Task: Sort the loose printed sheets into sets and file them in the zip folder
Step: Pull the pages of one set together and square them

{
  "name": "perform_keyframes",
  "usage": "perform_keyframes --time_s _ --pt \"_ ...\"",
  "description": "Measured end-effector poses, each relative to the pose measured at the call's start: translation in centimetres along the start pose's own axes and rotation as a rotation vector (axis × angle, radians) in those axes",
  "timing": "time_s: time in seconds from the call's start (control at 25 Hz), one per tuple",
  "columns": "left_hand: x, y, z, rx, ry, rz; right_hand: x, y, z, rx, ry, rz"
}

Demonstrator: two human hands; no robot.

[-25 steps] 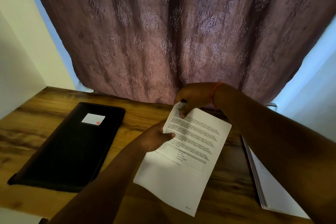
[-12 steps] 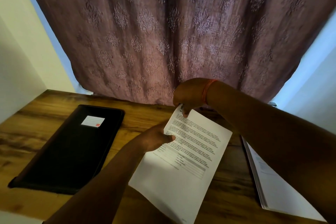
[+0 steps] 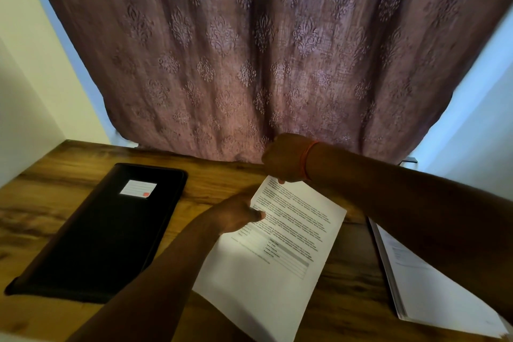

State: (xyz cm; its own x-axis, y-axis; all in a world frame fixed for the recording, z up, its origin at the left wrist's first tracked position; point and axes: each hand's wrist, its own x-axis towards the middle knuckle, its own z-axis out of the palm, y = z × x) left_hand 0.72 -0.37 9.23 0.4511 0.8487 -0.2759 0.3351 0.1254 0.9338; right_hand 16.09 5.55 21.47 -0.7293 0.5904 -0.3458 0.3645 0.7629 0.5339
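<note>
Status: mid-sort, nothing filed as far as I can see.

- Printed sheets (image 3: 280,247), centre of frame, held up off the wooden surface (image 3: 72,172). Can't tell if it's one page or a thin set.
- Left hand (image 3: 236,214) pinches the left edge, thumb on the printed face.
- Right hand (image 3: 283,159), orange thread at the wrist, grips the top corner with curled fingers. May be stapling or clipping there; no tool visible, so unconfirmed.
- Stack of sheets (image 3: 433,294) lies at lower right of frame, partly under the right forearm. Sorted or unsorted: can't tell.
- Black zip folder (image 3: 105,233) lies flat at left, labelled, looks closed, well apart from both hands.

Remaining, my read: finish this set, sort the stack, open the folder, file everything.
</note>
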Motion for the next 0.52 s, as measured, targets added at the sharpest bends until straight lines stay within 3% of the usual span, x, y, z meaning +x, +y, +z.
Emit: perform_keyframes --time_s 0.36,0.44,0.52 --pt "0.9 -0.6 0.3 0.009 0.013 -0.035 0.0 0.1 3.1 0.154 0.053 0.049" --pt "0.5 -0.8 0.1 -0.068 0.020 -0.032 -0.1 0.5 3.8 0.307 0.046 0.087" --pt "-0.1 -1.1 -0.2 -0.119 0.029 -0.026 -0.9 1.7 5.1 0.659 0.098 0.212"
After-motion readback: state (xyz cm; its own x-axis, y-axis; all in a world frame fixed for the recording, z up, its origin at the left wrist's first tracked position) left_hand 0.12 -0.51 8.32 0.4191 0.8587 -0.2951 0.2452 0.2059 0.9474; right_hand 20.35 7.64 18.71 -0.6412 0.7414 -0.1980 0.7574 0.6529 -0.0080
